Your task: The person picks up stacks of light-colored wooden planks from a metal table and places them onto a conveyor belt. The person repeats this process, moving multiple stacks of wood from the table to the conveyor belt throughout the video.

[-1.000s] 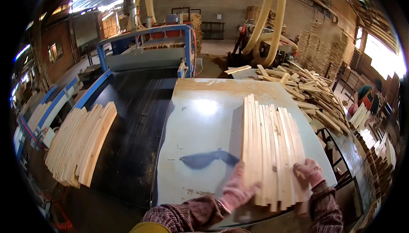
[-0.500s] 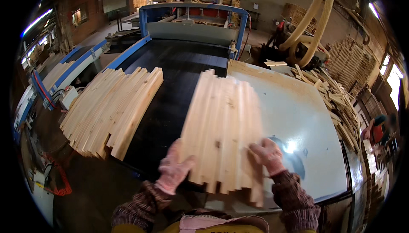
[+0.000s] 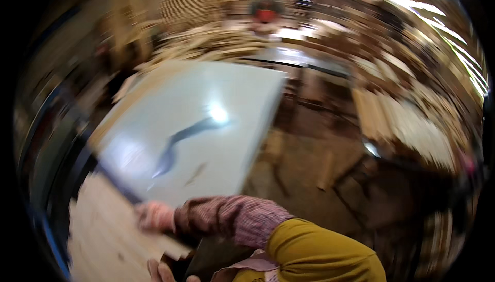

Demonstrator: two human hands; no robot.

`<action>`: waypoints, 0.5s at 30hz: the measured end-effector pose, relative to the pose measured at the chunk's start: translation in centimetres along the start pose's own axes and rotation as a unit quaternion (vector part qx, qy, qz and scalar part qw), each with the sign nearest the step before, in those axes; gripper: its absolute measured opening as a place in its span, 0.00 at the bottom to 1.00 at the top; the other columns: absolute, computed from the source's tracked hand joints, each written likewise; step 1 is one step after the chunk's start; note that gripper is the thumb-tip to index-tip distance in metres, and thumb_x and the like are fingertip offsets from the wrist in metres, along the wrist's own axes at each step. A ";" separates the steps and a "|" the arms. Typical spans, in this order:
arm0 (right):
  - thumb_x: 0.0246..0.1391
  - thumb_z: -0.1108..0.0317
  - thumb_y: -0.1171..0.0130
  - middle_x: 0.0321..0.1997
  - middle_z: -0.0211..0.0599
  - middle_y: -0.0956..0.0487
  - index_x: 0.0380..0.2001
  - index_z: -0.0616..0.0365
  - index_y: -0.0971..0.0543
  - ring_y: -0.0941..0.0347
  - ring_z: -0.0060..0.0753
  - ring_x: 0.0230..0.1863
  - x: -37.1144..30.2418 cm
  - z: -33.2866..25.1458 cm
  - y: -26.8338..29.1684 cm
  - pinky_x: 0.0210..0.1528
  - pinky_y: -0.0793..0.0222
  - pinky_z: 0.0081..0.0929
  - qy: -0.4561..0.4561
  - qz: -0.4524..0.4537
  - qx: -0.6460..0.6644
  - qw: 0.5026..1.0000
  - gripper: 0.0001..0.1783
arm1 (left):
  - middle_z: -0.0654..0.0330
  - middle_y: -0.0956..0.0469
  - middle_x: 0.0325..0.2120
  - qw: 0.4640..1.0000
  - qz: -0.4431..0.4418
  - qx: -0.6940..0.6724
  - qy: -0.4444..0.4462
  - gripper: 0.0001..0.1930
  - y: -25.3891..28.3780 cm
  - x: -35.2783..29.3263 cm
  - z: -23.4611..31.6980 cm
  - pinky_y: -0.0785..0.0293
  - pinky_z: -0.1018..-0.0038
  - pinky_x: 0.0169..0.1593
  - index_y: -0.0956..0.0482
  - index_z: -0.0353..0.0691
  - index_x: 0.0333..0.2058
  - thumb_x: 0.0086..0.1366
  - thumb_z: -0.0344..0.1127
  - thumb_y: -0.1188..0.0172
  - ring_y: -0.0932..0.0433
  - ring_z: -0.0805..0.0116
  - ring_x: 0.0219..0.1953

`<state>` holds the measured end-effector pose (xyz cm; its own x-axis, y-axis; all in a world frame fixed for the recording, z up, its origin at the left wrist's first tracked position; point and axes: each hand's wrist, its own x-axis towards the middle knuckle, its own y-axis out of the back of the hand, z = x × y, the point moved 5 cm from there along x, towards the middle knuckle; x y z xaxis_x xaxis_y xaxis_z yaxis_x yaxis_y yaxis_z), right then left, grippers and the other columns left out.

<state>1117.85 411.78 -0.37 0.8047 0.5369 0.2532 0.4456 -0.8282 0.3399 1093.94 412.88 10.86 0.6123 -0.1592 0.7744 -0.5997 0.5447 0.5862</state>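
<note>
Pale wooden boards lie side by side at my lower left, just beyond the left edge of the glossy, light-grey surface. My right hand, in a pink glove, is at the boards' right edge; it's too blurred to tell whether it grasps them. Only the fingertips of my left hand show, low down, so I can't tell its grip. Loose strips are heaped past the surface's far edge.

The boards look like matt bare wood, the tabletop smooth and glossy, the sleeve matt cloth.
</note>
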 end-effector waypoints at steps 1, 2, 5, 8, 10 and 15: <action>0.47 0.64 0.43 0.30 0.43 0.21 0.38 0.56 0.24 0.25 0.41 0.33 -2.8 -0.9 1.0 0.37 0.28 0.36 0.029 0.012 0.018 0.999 0.14 | 0.42 0.33 0.59 0.997 -0.005 -0.025 -0.079 0.25 -1.1 0.5 0.8 0.28 0.50 0.54 0.31 0.36 0.60 0.70 0.44 0.45 0.28 0.39 0.55; 0.48 0.63 0.44 0.32 0.42 0.20 0.43 0.55 0.23 0.25 0.43 0.34 -5.8 -1.5 1.7 0.40 0.29 0.35 0.022 0.032 0.109 0.993 0.17 | 0.44 0.33 0.60 0.987 -0.002 -0.042 -0.152 0.23 -2.1 0.9 1.7 0.26 0.51 0.53 0.31 0.39 0.61 0.71 0.43 0.47 0.27 0.41 0.55; 0.50 0.58 0.42 0.48 0.49 0.23 0.53 0.58 0.27 0.27 0.52 0.50 -14.6 -2.5 6.0 0.53 0.31 0.43 0.069 0.008 -0.079 0.994 0.27 | 0.41 0.29 0.55 0.968 -0.026 -0.232 -0.093 0.20 -5.6 1.9 3.1 0.27 0.59 0.53 0.28 0.34 0.57 0.72 0.40 0.48 0.26 0.48 0.54; 0.43 0.62 0.40 0.46 0.47 0.25 0.49 0.58 0.28 0.27 0.55 0.47 -25.0 -2.0 13.7 0.50 0.28 0.44 0.099 0.160 -0.225 0.956 0.27 | 0.44 0.29 0.55 0.960 -0.132 -0.245 -0.024 0.19 -10.1 2.0 6.9 0.30 0.62 0.57 0.28 0.33 0.57 0.71 0.36 0.46 0.27 0.53 0.54; 0.45 0.64 0.44 0.41 0.47 0.21 0.43 0.61 0.24 0.24 0.56 0.43 -33.3 1.5 18.9 0.47 0.27 0.44 -0.202 0.143 -0.259 0.934 0.20 | 0.50 0.27 0.55 0.866 -0.165 -0.445 0.157 0.18 -13.3 1.7 9.3 0.34 0.64 0.60 0.26 0.32 0.55 0.70 0.32 0.45 0.29 0.55 0.56; 0.54 0.45 0.46 0.56 0.50 0.24 0.55 0.62 0.26 0.29 0.51 0.59 -61.4 2.0 28.7 0.61 0.34 0.39 -0.545 0.465 -0.204 0.668 0.34 | 0.53 0.25 0.53 0.775 -0.309 -0.538 0.117 0.18 -21.3 3.0 19.9 0.34 0.68 0.61 0.24 0.32 0.53 0.66 0.27 0.41 0.27 0.62 0.55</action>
<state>1082.04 354.74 -7.93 0.5659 -0.7979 -0.2076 -0.4097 -0.4907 0.7690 1098.36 384.41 5.42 0.7632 -0.5789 0.2872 0.5459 0.8154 0.1927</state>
